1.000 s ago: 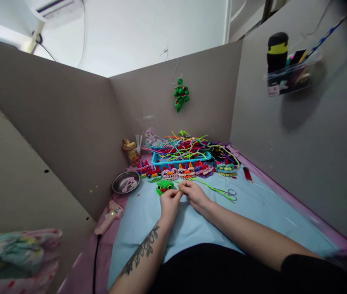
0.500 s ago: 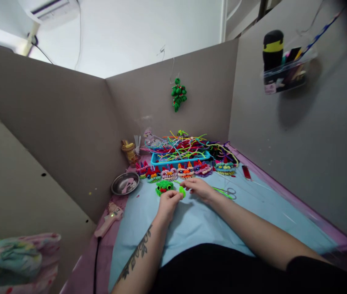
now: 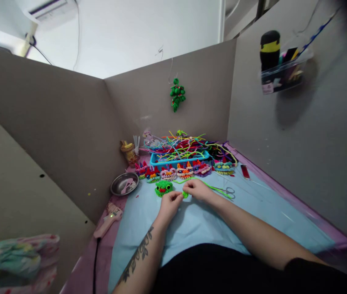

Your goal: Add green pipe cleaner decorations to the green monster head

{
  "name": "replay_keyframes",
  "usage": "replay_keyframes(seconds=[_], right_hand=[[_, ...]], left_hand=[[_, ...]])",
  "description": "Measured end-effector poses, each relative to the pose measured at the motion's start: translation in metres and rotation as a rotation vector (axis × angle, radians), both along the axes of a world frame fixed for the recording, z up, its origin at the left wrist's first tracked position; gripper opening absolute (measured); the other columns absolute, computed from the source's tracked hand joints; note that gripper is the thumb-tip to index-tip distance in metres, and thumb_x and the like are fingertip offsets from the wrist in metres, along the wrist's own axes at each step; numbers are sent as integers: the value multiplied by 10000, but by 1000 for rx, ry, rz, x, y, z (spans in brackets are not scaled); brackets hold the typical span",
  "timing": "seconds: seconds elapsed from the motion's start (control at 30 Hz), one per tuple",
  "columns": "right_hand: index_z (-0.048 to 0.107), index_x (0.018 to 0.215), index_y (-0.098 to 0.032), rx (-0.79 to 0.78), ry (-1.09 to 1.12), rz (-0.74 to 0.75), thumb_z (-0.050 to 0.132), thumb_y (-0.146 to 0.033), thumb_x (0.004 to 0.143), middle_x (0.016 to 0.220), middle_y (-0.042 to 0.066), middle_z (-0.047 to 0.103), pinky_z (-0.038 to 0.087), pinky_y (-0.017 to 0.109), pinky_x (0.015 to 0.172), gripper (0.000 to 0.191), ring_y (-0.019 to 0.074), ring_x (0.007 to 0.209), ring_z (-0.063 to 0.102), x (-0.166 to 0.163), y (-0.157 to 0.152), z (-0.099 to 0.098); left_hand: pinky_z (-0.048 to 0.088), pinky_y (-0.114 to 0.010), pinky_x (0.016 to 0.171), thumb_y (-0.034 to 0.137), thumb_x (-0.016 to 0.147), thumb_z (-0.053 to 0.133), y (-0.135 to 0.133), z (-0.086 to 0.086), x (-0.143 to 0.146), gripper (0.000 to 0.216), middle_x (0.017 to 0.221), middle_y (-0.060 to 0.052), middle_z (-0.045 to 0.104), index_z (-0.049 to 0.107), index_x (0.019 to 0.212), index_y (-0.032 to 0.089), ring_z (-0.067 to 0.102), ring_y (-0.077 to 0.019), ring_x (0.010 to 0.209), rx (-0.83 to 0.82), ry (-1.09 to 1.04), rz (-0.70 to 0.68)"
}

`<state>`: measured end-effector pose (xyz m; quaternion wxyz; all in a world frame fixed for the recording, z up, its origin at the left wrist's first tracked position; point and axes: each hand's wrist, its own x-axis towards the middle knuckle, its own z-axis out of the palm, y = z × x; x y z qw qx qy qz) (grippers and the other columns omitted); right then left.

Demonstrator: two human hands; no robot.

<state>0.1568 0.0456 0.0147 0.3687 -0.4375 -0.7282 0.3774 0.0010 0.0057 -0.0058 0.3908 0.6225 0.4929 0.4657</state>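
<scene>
My left hand [image 3: 169, 203] and my right hand [image 3: 198, 189] meet over the light blue mat [image 3: 191, 224], both pinched on a small green pipe-cleaner coil [image 3: 185, 194]. A long green pipe cleaner [image 3: 214, 188] trails from the coil to the right, over the scissors [image 3: 229, 191]. A finished green fuzzy figure [image 3: 164, 188] lies just left of my left hand. A row of coloured pipe-cleaner figures [image 3: 182, 170] stands behind my hands.
A blue tray [image 3: 179, 159] heaped with coloured pipe cleaners sits at the back. On the left are a metal dish [image 3: 124, 183] and a pink glue gun [image 3: 107, 219]. Grey partition walls enclose the desk; a green ornament [image 3: 177, 94] hangs on the back one.
My right hand has drawn back toward my left and now pinches the green coil with it. The view has shifted slightly.
</scene>
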Motion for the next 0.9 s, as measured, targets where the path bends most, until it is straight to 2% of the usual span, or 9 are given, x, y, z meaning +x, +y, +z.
replay_keyframes(seconds=[0.27,0.4,0.67,0.77,0.9], right_hand=[[562,530,-147,19,14,-10,519,-264,676,459,-34,453,263,198,439,192,83,459,379,-3,-4,2],[559,524,-146,22,11,-14,513,-239,673,458,-30,456,265,198,438,182,83,458,379,-5,-6,3],[580,553,-140,42,80,-45,512,-219,675,523,-11,540,338,202,488,160,103,516,460,-8,-5,-3],[569,537,-140,17,107,-47,528,-229,673,517,-12,533,343,203,489,168,96,502,452,-11,-8,-2],[598,578,-133,-93,167,-9,564,-306,681,511,-12,516,332,200,444,204,90,469,431,-11,-8,-1]], left_hand=[[434,-247,612,295,731,561,-2,2,-1,207,705,-50,674,683,757,131,577,-156,650,124,102,128],[425,-236,591,265,740,544,-4,3,0,184,659,-36,660,668,702,135,566,-143,611,143,162,129],[407,-240,592,261,757,541,-10,3,6,190,669,-44,676,688,707,152,565,-139,586,292,319,158],[390,-233,570,298,760,540,-10,3,6,225,626,-32,657,683,674,147,543,-130,557,275,304,171],[345,-210,504,340,743,546,-7,3,3,264,531,-1,571,645,616,131,467,-105,507,149,145,155]])
